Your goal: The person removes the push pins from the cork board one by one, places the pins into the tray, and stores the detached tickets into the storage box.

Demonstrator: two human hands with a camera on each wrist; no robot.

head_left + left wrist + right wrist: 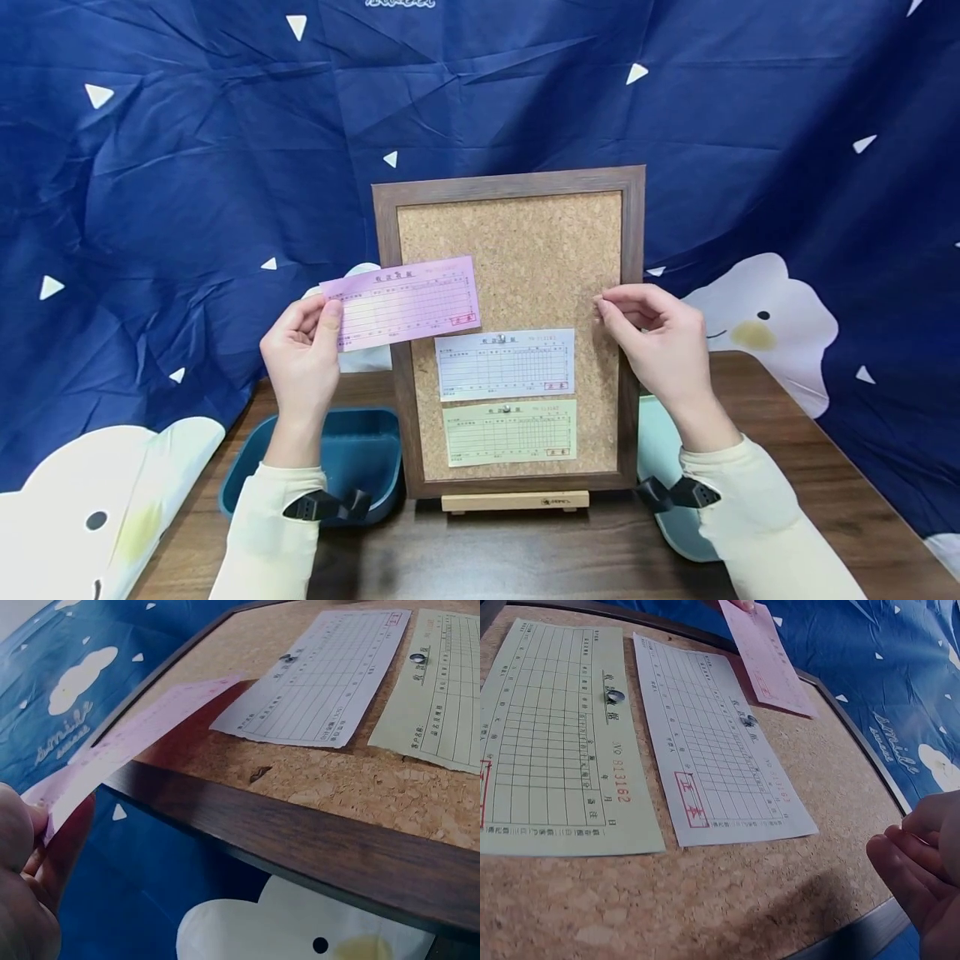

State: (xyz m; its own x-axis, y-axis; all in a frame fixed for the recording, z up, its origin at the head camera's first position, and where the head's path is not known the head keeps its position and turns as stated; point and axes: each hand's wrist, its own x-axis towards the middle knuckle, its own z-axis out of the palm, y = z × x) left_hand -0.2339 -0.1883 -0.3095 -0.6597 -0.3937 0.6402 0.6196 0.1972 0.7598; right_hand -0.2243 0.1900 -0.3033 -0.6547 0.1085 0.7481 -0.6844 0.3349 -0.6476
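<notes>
A pink receipt slip point(405, 304) is pinched at its left end between the thumb and fingers of my left hand point(303, 354). Tilted, it overlaps the left frame of the corkboard point(547, 258), and the left wrist view shows it standing off the cork. My right hand point(663, 350) is by the board's right side, thumb and index fingertip pinching a tiny clear pin, mostly hidden by the fingers. On the cork, a white slip point(506, 367) is fixed by a pushpin point(748, 720) above a green slip point(512, 433) with its own pushpin point(614, 697).
The framed board stands on a light wooden easel ledge point(515, 501) on the brown table point(450, 554). To its left is a dark blue tray point(360, 421); a pale green tray point(686, 533) sits partly behind my right forearm. A blue patterned cloth point(510, 92) hangs behind.
</notes>
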